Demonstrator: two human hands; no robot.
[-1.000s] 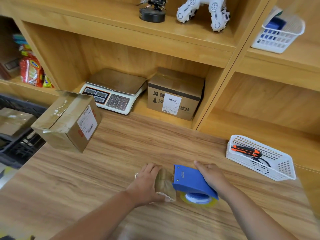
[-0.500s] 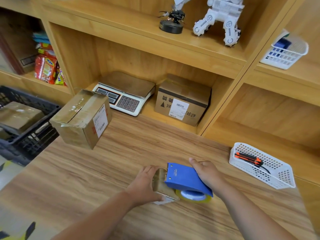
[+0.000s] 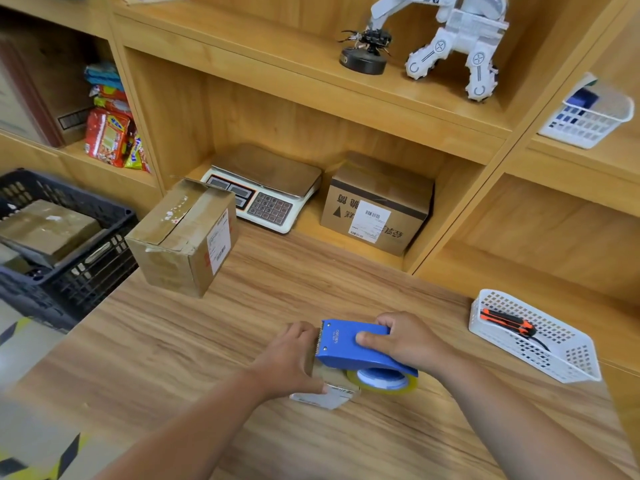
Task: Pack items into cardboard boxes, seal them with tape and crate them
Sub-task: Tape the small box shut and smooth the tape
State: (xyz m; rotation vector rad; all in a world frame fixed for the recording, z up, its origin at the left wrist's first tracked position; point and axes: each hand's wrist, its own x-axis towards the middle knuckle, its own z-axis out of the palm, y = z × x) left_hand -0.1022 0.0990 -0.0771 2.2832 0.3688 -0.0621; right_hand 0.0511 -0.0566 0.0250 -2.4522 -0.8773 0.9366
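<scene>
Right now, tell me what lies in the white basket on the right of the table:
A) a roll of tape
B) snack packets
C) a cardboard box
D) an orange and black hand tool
D: an orange and black hand tool lies inside the white basket, and nothing else shows in it.

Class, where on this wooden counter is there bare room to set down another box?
Free: the wood between the large cardboard box and the left hand, and between the right hand and the white basket. Crowded: the centre, around the tape dispenser and small box.
</scene>
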